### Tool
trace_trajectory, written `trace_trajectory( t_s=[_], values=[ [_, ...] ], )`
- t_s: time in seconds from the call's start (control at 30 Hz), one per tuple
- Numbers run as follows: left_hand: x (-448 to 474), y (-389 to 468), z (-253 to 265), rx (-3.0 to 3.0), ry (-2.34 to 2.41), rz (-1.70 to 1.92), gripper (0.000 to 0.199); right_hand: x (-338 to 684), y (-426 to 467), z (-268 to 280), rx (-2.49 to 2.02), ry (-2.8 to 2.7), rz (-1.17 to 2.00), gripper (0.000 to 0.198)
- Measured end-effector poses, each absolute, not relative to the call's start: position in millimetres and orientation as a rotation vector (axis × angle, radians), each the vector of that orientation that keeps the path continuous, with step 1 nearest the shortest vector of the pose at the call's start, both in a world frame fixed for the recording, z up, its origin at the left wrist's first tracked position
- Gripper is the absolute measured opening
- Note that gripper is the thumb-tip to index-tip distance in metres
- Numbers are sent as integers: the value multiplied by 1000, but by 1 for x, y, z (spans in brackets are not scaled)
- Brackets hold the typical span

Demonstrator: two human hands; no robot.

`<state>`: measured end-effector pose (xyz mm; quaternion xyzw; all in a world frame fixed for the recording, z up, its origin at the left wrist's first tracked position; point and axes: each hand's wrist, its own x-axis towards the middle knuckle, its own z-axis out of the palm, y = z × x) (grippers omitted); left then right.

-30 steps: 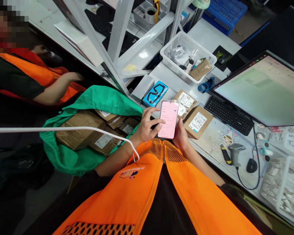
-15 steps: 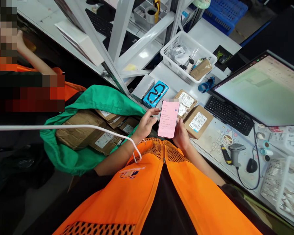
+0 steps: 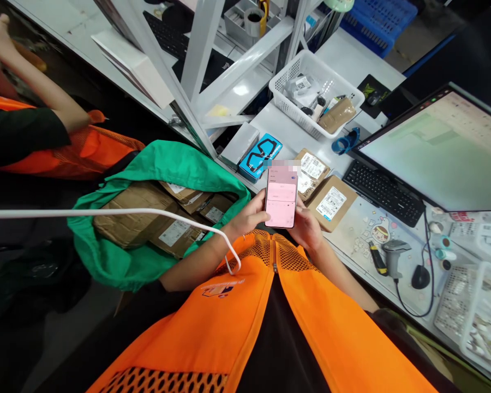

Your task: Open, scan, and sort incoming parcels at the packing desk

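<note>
A smartphone [image 3: 280, 204] with a pink-lit screen is held upright in front of my vest. My left hand [image 3: 250, 214] grips its left side, with the thumb at the screen's lower left corner and the other fingers partly behind it. On the opposite side, my right hand [image 3: 306, 225] is closed around the phone's lower right edge, its fingers mostly hidden. The screen shows a pale panel above what looks like a keyboard; its text is too small to read. Just beyond the phone lie a blue box [image 3: 262, 155] and a labelled brown carton [image 3: 331, 203].
A green sack [image 3: 106, 267] holding cartons is at the left, with a white cable [image 3: 147, 212] crossing it. The desk carries a white basket [image 3: 315, 123], a keyboard [image 3: 382, 191], a monitor and a barcode scanner [image 3: 394, 254]. Another person's arm [image 3: 41, 82] is at upper left.
My left hand has moved from beside the phone onto its left edge, thumb at the screen. The screen has changed from a list to a panel with a keyboard-like area. The other person's arm has shifted left.
</note>
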<state>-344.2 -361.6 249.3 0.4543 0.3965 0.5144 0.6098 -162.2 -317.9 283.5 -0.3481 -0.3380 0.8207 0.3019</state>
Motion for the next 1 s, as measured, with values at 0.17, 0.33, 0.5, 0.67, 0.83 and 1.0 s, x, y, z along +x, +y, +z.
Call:
trace_trajectory(
  t_s=[0.17,0.33,0.5,0.67,0.83,1.0],
  values=[
    [-341,-364,247,1055,908,1178,72,-162,-318,278,-961,-918,2118,65],
    [-337,-365,246,1149,978,1162,68,-166,-319,268,-1021,-990,1974,61],
    [-335,-366,245,1164,901,1246,73,-169,-320,256,-1050,-1080,1845,59],
    [-336,-365,246,963,874,1237,70,-167,-317,260,-1017,-951,1944,52],
    [-338,-363,251,917,905,1244,65,-163,-314,268,-965,-844,2106,62],
    [-337,-362,251,891,881,1232,62,-162,-314,266,-994,-796,2107,68]
  ],
)
